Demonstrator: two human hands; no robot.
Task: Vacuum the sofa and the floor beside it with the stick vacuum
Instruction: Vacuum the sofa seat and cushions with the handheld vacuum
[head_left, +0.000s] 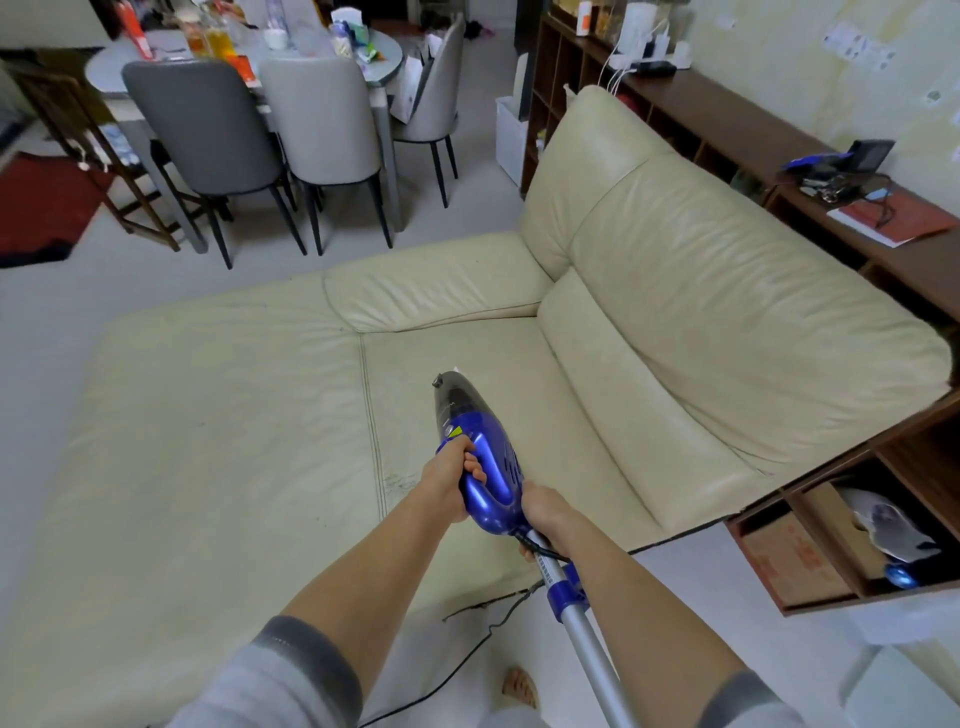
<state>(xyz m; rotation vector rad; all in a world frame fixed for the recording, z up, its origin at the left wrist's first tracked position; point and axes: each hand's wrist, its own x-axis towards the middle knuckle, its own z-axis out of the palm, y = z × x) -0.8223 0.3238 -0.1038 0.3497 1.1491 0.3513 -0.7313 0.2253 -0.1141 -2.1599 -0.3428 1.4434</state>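
Observation:
A blue stick vacuum (480, 447) lies over the seat of a cream leather sofa (223, 415), its dark nozzle pointing away from me toward the backrest. My left hand (449, 480) grips the blue loop handle on the vacuum's body. My right hand (543, 512) holds the rear of the body where the silver tube (587, 634) joins it. The tube runs back toward me between my forearms. A black power cord (467, 654) trails from the vacuum down across the pale floor (701, 597).
A dining table (311, 57) with grey chairs (208, 135) stands beyond the sofa. A brown shelf unit (857, 260) runs behind and to the right of the sofa, holding boxes. A red mat (41, 208) lies at far left. My foot (519, 686) is on the floor below.

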